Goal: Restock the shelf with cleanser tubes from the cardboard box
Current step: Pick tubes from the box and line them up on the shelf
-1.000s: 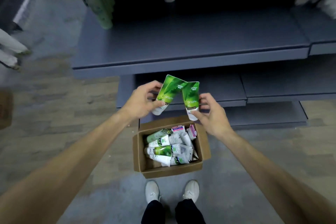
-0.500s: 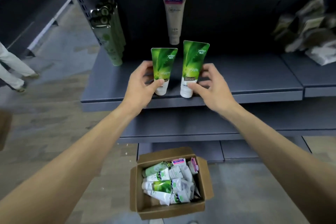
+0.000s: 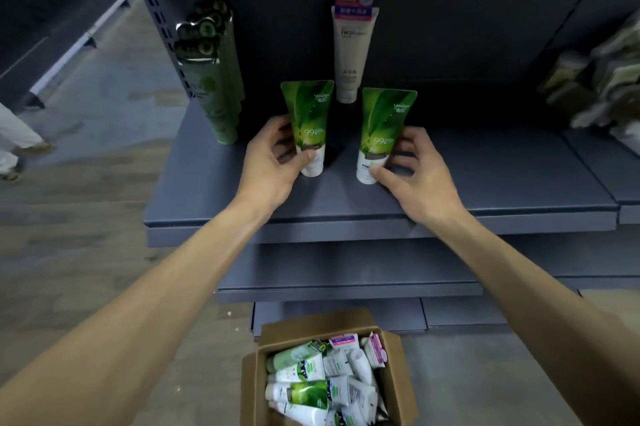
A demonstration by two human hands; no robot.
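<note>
On the shelf [image 3: 485,190], a beige tube [image 3: 351,51] stands behind both hand-held green tubes [image 3: 382,128].

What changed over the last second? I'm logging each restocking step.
Both hands, left and right, lifted the two green tubes from above the box onto the shelf, standing them apart, caps down. Both hands still hold them. The beige tube stayed put.

Dim aisle, grey mottled floor [image 3: 104,252], dark back panel [image 3: 450,27].
</note>
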